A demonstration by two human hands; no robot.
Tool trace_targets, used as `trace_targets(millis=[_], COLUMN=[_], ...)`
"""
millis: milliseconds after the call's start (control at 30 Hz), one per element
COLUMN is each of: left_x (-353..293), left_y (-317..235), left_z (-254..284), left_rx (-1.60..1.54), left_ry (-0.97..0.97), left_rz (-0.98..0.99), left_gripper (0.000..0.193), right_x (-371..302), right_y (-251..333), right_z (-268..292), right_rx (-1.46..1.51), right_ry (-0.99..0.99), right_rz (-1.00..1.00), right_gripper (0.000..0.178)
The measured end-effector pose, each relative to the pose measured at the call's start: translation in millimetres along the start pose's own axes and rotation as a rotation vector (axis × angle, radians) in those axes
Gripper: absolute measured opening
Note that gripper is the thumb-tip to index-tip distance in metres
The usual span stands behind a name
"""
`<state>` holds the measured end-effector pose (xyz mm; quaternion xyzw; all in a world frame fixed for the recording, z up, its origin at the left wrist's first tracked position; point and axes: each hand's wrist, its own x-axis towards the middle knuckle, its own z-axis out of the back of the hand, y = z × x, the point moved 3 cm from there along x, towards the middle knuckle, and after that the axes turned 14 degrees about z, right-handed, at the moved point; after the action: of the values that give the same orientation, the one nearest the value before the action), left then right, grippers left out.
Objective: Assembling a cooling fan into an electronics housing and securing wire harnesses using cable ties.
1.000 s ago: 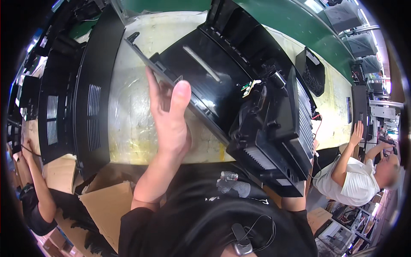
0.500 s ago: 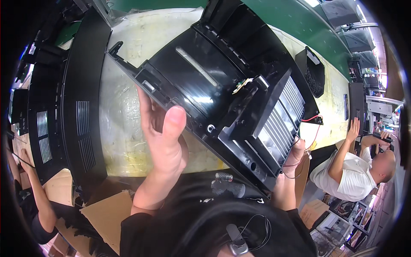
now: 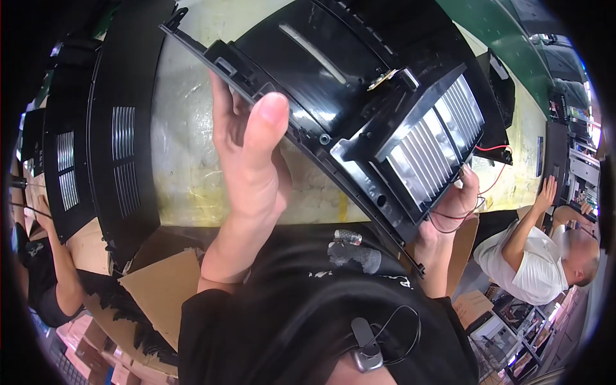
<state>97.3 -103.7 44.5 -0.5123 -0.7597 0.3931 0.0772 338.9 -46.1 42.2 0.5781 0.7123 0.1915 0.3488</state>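
A large black plastic housing (image 3: 301, 70) is held tilted above the bench. Its glossy inner side has a long slot, a small circuit board (image 3: 383, 79) and a box with a slatted grille (image 3: 431, 135). My left hand (image 3: 253, 147) grips the near left edge, thumb against the rim and fingers partly hidden behind it. At the lower right, my right hand (image 3: 454, 202) holds the housing beside the grille, with its fingers partly covered. Thin red and dark wires (image 3: 493, 149) loop out next to that hand.
Black vented panels (image 3: 125, 147) stand on the left. The bench top (image 3: 186, 154) has a worn, clear covering. A black tray (image 3: 500, 83) lies behind the housing. Cardboard (image 3: 160, 289) is near my left arm. Co-workers are on the left and right (image 3: 526, 256).
The housing has shifted up and a little to the right in the picture, its lower right corner swinging into view. Both hands keep their hold on it.
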Motion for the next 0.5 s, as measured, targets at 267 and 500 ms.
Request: trace_targets(millis=[267, 500], left_x=[-0.1, 29.2], left_y=[9.1, -1.3], left_z=[-6.4, -27.0], left_rx=[0.158, 0.191], left_ry=[-0.06, -0.098], left_rz=[-0.053, 0.084], left_gripper=[0.081, 0.065], right_x=[5.9, 6.7], right_y=[-1.3, -5.9], right_z=[19.9, 10.2], right_rx=[-0.062, -0.135], right_ry=[0.122, 0.117], right_rz=[0.02, 0.104], right_gripper=[0.053, 0.07])
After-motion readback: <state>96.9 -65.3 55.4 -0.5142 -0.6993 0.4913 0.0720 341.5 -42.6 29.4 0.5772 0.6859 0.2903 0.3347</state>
